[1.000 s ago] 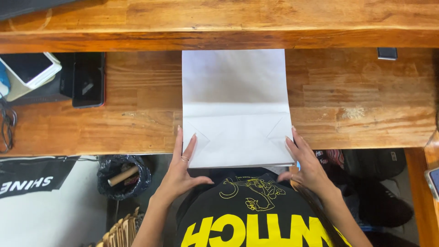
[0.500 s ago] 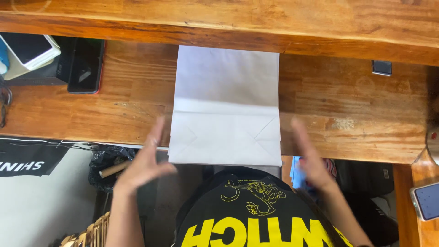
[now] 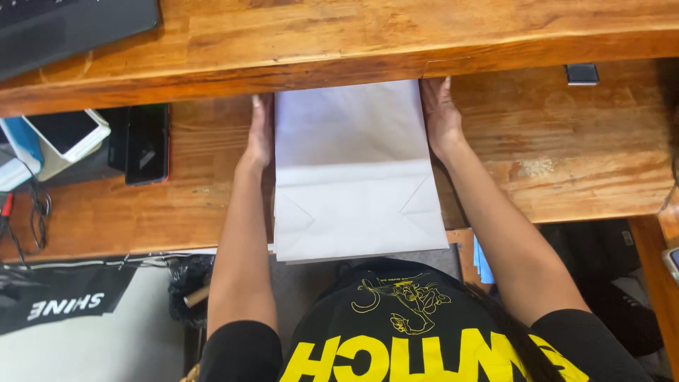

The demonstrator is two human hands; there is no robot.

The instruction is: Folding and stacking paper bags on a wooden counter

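Observation:
A flat white paper bag [image 3: 353, 177] lies on the wooden desk [image 3: 566, 155], its folded bottom end hanging over the near edge. My left hand [image 3: 260, 131] rests flat along the bag's left side near its far end. Against the right side of the far end lies my right hand [image 3: 440, 113], fingers reaching toward the raised shelf. Both hands touch the bag's edges; I cannot see whether they grip it.
A raised wooden shelf [image 3: 396, 35] runs across the back, with a dark laptop [image 3: 64, 25] at its left. A black phone [image 3: 145, 145] and a white box [image 3: 64, 138] lie at the left. A small black object [image 3: 582, 73] sits at the right.
Both hands moved from the bag's near end, off the desk edge, up to its far end. The bag has slid a little farther toward the shelf.

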